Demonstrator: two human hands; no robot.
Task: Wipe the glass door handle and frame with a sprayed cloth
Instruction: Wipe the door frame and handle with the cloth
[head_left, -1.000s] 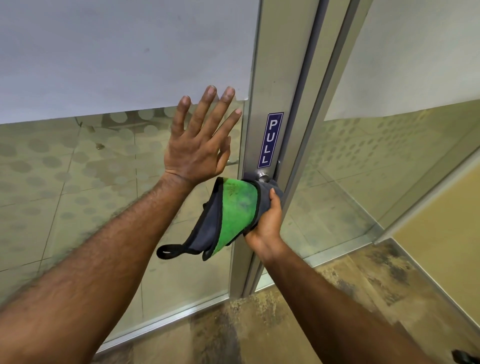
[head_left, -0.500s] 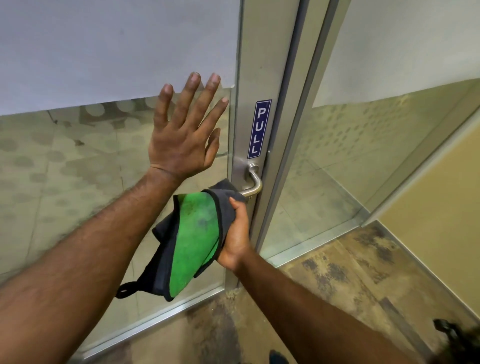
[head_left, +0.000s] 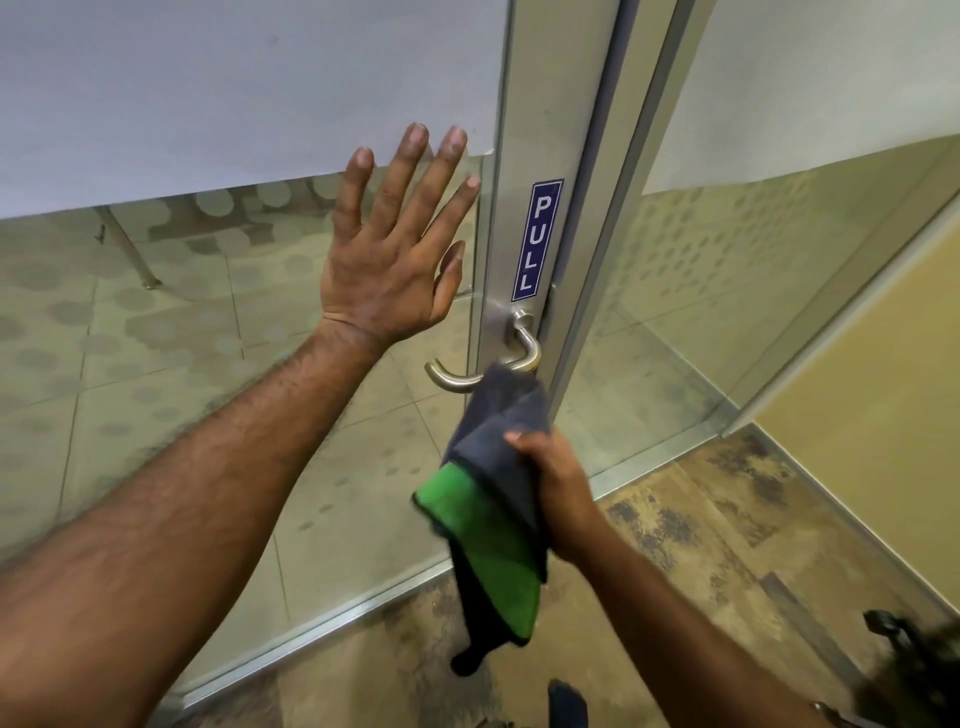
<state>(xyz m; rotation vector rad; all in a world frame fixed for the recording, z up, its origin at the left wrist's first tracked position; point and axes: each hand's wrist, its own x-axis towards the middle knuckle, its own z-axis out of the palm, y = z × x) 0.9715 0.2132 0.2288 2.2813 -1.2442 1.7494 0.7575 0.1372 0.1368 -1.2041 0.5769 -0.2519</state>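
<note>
2-sided microfibre cloth (head_left: 493, 525), grey on 1 face and bright green on the other, bunched in the right hand (head_left: 558, 493), fingers curled round the grey part. Grey top fold up against the bent brushed-steel lever handle (head_left: 457, 379); green half hanging below. Handle fixed to the silver aluminium door frame (head_left: 550, 130), under a blue PULL sticker (head_left: 537, 239). Left hand (head_left: 389, 265) flat on the frosted glass pane (head_left: 208, 104), fingers spread wide, left of the frame.

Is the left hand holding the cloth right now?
No, the left hand is spread flat against the glass door, while the right hand grips the cloth.
</note>
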